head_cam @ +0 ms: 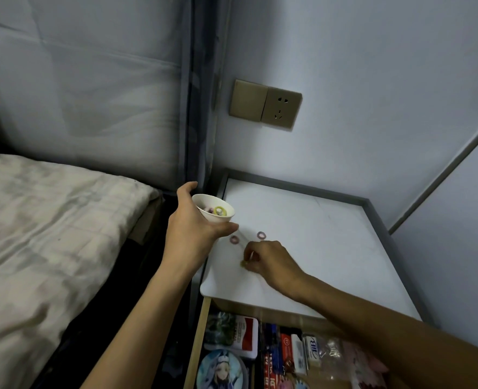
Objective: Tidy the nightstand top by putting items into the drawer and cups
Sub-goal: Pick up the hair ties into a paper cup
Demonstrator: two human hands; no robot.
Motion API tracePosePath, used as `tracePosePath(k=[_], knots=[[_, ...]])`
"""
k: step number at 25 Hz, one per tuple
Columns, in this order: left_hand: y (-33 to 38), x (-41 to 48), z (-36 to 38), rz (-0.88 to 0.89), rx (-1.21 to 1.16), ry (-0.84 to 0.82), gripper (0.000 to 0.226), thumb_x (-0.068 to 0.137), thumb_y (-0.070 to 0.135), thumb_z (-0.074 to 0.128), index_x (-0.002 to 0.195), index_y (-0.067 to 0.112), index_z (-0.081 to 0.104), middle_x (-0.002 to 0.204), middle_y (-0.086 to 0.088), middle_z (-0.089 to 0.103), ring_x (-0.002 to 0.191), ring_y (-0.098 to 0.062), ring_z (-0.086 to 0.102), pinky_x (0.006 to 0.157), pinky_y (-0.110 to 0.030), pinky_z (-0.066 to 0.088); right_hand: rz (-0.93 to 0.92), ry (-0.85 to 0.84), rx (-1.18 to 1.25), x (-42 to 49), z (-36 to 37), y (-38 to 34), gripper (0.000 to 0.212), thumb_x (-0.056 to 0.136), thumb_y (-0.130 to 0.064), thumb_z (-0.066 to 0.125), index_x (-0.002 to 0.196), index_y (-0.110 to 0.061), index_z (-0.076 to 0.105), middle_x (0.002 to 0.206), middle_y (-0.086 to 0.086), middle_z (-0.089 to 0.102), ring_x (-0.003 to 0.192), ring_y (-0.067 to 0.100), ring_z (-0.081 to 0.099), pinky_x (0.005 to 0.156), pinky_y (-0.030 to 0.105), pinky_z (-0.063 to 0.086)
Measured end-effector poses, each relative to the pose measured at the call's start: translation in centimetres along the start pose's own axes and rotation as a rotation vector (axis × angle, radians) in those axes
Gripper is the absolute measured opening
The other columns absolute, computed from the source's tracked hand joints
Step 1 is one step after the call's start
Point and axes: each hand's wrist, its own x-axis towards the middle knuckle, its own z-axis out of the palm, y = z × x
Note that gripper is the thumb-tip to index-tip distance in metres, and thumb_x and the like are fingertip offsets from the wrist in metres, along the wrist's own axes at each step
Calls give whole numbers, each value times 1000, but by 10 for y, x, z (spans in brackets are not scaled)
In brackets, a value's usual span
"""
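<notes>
Your left hand: your left hand (193, 228) is wrapped around a white cup (216, 219). Your fingers go behind it and your thumb goes under the front.
Cup: you hold the cup in the air, tipped a little, over the left edge of the desk (316, 234). It does not sit on the desk.
Inside the cup: a yellow ring (220, 211) lies on top, with some pink bits beside it.
Your right hand: your right hand (271, 262) is low on the desk near the front left corner. Its fingers are curled and pinch a yellow-green bit (243, 264). The bit is too small and blurry to tell what it is.
On the desk: a pink ring (234, 239) lies just under your left thumb. A second pink ring (261, 235) lies near it, just past your right fingers. Both lie flat and apart from each other.
Drawer: the drawer (197, 346) under the desk is pulled out. It holds a red and white box (245, 332), a round picture (222, 370) and many small packs.
Around you: a bed (49, 220) is on your left. A wall socket (280, 109) is on the wall above the desk.
</notes>
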Motion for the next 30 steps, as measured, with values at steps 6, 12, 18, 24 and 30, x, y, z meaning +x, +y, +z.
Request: tracePosePath(k=[6,12,18,24,30], knots=[[-3,-5,17,-23,6,-46,103,58,16,92,144,25,34,116,-1,53,101,-16,54,83,-25,44,75,-134,-200,14,-22,14,20,84,-16,66,101,-7,69,106,11,69,97,27,67,82,34,55],[-3,-12,30,12,12,-89,104,58,19,92,144,26,34,114,0,57,93,-13,57,77,-22,43,161,60,510,25,-103,-19,7,78,0,66,83,-2,70,71,12,72,64,21,69,69,29,60],[0,-15,34,55,-14,-155,103,60,17,91,143,29,31,100,23,57,85,9,57,65,-6,44,-268,-158,146,14,-122,-74,12,77,-19,77,85,-28,76,77,-10,73,71,8,69,66,33,60],[-5,-8,18,42,-20,-30,102,56,13,93,140,29,36,108,6,58,89,-1,58,63,-3,44,-99,108,514,37,-114,-37,11,90,-14,66,94,-9,75,79,5,71,67,14,65,60,26,53],[-14,9,-5,-15,-61,127,99,55,15,93,138,26,39,112,-3,59,94,-14,60,78,-22,45,349,-14,101,61,-20,33,55,80,-55,68,120,-18,59,123,8,59,111,23,58,86,27,46]])
